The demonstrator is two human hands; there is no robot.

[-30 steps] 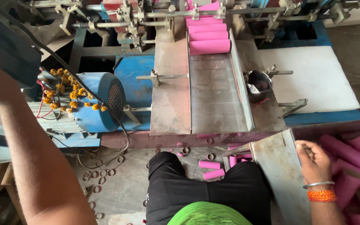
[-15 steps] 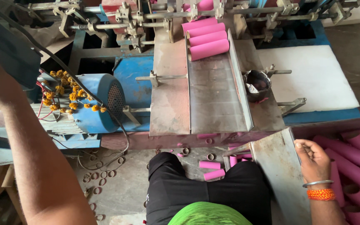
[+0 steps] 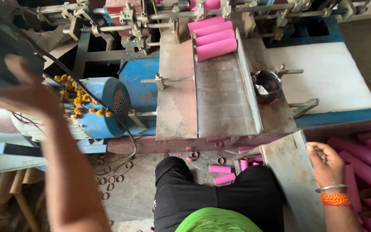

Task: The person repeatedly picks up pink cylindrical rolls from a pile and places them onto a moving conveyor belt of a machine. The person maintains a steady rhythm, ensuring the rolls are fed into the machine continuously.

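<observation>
1. 4 pink cardboard tubes (image 3: 213, 37) are lying side by side at the top of the sloped grey metal chute (image 3: 224, 94).
2. The right hand (image 3: 325, 160) is resting half-curled, gripping nothing, just beside the pile of long pink tubes (image 3: 366, 163).
3. The left hand (image 3: 24, 92) is hovering open and blurred near the blue round motor (image 3: 104, 105).
4. The small dark metal bowl (image 3: 266, 83) is sitting beside the chute; I cannot tell its contents.

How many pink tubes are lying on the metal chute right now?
4 pink tubes lie side by side at the chute's top end; more may be hidden behind the machine parts above.

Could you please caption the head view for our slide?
Pink tubes lie on the machine chute; right hand rests beside it, left hand raised.
</observation>
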